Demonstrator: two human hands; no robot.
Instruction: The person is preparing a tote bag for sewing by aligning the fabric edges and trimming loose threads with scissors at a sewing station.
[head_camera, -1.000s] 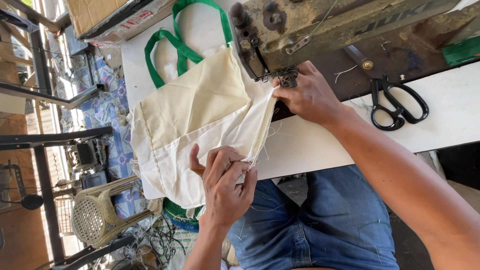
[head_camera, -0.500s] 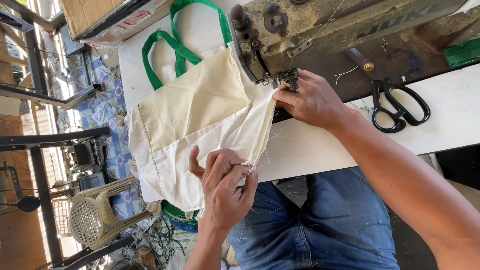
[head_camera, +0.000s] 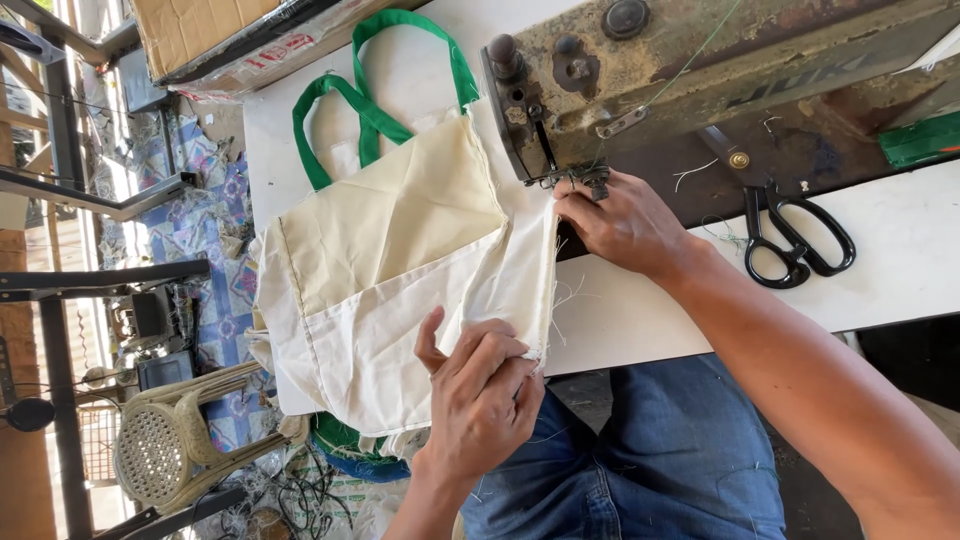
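A cream cloth bag (head_camera: 390, 250) with green handles (head_camera: 370, 110) lies on the white table (head_camera: 640, 320), one raw edge running to the needle of an old, rusty sewing machine (head_camera: 720, 60). My left hand (head_camera: 480, 400) pinches the lower end of that edge near the table's front, fingers curled over the cloth. My right hand (head_camera: 620, 220) holds the upper end of the edge right under the presser foot (head_camera: 575, 180), fingertips on the fabric. Loose threads hang from the seam.
Black scissors (head_camera: 790, 240) lie on the table right of my right hand. A cardboard box (head_camera: 220, 40) sits at the back left. On the floor to the left are a pale plastic stool (head_camera: 170, 440), metal frames and cables. My knees in blue jeans (head_camera: 650, 460) are under the table.
My right hand has shifted slightly closer under the machine's foot with the cloth edge. My left hand keeps its grip in nearly the same place.
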